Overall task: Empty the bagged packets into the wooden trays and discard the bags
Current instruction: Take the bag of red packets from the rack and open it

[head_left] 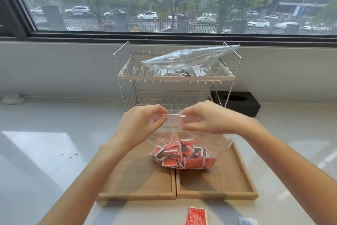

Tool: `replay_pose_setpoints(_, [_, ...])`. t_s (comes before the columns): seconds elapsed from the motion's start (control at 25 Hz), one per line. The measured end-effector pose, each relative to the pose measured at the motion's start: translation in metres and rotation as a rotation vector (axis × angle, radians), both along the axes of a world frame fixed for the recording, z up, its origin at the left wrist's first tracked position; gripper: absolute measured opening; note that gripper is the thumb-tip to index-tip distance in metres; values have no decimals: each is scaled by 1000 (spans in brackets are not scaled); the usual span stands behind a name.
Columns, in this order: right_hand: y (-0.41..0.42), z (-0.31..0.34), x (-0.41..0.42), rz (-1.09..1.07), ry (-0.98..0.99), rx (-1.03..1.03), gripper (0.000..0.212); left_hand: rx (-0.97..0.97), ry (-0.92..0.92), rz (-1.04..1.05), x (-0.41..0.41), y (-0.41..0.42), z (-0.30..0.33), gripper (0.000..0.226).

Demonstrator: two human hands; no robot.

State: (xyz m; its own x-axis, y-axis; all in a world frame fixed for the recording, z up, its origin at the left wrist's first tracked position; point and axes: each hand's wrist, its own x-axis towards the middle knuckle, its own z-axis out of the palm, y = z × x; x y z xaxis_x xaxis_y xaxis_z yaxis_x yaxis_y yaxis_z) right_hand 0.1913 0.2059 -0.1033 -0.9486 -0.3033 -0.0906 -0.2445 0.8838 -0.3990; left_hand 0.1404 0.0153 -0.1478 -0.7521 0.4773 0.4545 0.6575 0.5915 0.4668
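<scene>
Wooden trays (pixel 138 179), two; both hands' fingers (pixel 160 115) clamped on one packet bag (pixel 182 150).

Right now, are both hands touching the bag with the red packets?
Touching. The head view shows the left hand and right hand pinching the top edge of the clear bag.

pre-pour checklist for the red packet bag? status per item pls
1. Both hands on the bag's top edge: ok, left hand and right hand pinch the bag.
2. Bag mouth open: cannot tell, clear film.
3. Bag over the trays: ok, red packets hang across the seam between left tray and right tray.
4. Trays free of packets: ok.
5. Stray packet on the counter: not ok, outside the trays.
6. Second bag on the rack: not ok, not emptied.
</scene>
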Motion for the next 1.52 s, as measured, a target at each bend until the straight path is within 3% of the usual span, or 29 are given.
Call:
replay_pose_setpoints(0.12, [4, -8, 0, -31, 44, -69, 22, 67, -80, 6, -4, -14, -6, 9])
replay_pose_setpoints(0.28, [17, -12, 3, -43, 53, -145, 19, 320, -309, 9, -8, -29, -15, 4])
replay_pose_setpoints(0.44, [17, -8, 1, -21, -84, -178, 29, 492, -441, -45, -6, -26, -23, 12])
replay_pose_setpoints(0.56, [7, -3, -6, -43, -155, -261, 56, 512, -452, -109, -3, -20, -26, 9])
replay_pose_setpoints(0.64, [-1, -3, -13, -80, -253, -342, 63, 521, -448, -152, -1, -15, -27, 5])
replay_pose_setpoints(0.8, [-12, -14, -24, -52, -401, -380, 48, 544, -433, -200, 4, -9, -27, 11])
replay_pose_setpoints(1.0, [-15, -35, -27, 11, -565, -624, 36, 518, -388, -163, 7, -6, -35, 14])
replay_pose_setpoints(1.32, [-13, -42, -19, -47, -452, -702, 39, 560, -386, -80, 11, 1, -46, 10])
replay_pose_setpoints(1.52, [-12, -41, -16, -102, -495, -813, 14, 598, -469, -183, 13, -1, -48, 18])
